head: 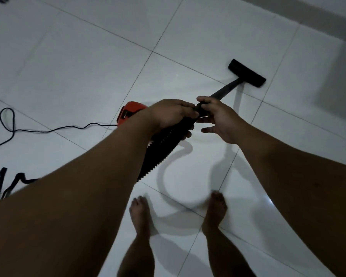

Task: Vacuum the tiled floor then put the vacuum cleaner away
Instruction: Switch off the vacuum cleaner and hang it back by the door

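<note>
I look down at a white tiled floor (pixel 88 62). My left hand (pixel 171 114) is closed around the top of a black ribbed vacuum hose (pixel 162 148). My right hand (pixel 220 120) pinches the joint where the hose meets the black wand (pixel 226 88) with thumb and forefinger, its other fingers spread. The wand slopes away to the black floor nozzle (pixel 247 75), which rests flat on a tile. The red vacuum body (pixel 129 112) sits on the floor, mostly hidden behind my left wrist.
A black power cord (pixel 48 130) snakes across the floor on the left and loops near the edge. Black straps (pixel 10 184) lie at the lower left. My bare feet (pixel 216 208) stand below the hose. A wall base runs along the top right.
</note>
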